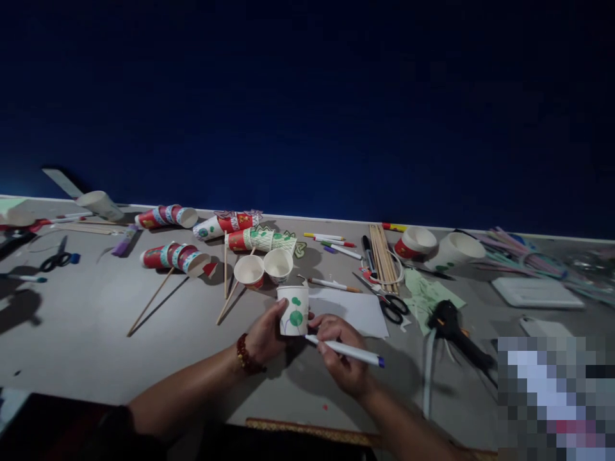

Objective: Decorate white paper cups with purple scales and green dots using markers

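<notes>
My left hand (268,334) is closed around a white paper cup (294,314) with green round prints, holding it upright above the table. A few thin purple lines show low on the cup's side. Between the fingers of my right hand (343,352) is a white marker (355,353) with a purple end, its tip close to the cup's lower right edge. Whether the tip touches the cup I cannot tell. Just beyond stand two paper cups, one red and white (249,271) and one white (278,266). A sheet of white paper (350,310) lies behind my right hand.
Dragon-like chains of cut paper cups (175,258) lie at the left and middle, some on sticks. Scissors (393,306), several markers (341,250), wooden sticks (382,256), green paper scraps (420,291) and a black glue gun (454,330) lie to the right. A blue partition (307,128) rises behind.
</notes>
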Demonstrator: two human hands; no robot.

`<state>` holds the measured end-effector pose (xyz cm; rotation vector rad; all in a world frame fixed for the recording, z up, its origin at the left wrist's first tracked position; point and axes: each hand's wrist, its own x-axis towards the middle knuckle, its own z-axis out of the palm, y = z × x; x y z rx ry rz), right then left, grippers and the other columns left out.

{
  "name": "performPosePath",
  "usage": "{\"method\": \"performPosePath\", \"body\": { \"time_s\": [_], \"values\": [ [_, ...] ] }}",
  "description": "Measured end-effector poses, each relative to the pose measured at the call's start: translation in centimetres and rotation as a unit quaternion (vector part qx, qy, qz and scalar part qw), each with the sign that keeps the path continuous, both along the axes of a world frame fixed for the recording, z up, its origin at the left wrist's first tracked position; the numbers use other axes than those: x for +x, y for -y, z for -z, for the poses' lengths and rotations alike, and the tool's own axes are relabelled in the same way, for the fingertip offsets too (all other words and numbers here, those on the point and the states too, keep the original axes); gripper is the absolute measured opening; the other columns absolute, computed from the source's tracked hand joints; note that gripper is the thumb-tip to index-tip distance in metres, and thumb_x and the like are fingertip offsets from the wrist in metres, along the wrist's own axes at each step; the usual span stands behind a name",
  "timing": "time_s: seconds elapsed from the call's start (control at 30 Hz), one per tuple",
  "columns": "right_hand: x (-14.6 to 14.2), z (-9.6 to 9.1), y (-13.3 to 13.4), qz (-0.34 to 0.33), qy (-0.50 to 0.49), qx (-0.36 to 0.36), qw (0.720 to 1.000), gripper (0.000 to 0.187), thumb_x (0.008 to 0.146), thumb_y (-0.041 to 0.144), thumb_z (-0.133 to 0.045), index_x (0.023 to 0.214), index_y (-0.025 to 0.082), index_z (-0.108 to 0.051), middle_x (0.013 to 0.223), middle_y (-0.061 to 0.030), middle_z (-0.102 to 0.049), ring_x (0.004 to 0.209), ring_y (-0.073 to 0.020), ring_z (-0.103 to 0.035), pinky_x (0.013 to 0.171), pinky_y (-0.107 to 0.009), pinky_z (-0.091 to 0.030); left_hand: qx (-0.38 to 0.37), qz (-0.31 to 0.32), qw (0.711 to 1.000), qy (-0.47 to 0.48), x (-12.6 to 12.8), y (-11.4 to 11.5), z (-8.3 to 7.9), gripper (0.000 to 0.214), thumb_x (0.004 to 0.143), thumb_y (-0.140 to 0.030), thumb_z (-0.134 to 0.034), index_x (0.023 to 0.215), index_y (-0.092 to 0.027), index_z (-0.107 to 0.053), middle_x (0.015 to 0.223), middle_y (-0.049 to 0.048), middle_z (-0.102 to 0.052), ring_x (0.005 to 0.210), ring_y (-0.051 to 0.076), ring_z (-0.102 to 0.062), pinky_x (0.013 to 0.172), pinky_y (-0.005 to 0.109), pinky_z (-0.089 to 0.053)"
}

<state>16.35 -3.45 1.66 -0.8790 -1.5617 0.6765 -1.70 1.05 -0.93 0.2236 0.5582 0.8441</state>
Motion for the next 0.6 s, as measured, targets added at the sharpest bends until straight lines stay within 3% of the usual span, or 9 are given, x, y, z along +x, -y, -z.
{"method": "performPosePath", "body": {
  "time_s": [0.6],
  "values": [
    [-0.27, -0.26, -0.22, -0.007, 0.035, -0.01, 0.999, 0.012, 0.088, 0.016, -0.06, 0.083, 0.027, -0.062, 0.074, -0.0025, -0.067, 0.085, -0.0249, -0.071, 0.079, -0.04, -0.062, 0.004, -0.011, 1.0, 0.0, 0.33, 0.12, -0.26, 0.035, 0.089, -0.039, -0.074, 0.105, -0.008, -0.075, 0.099, 0.0157, -0.079, 0.094, 0.028, -0.074, 0.095, 0.039, -0.053]
  ]
}}
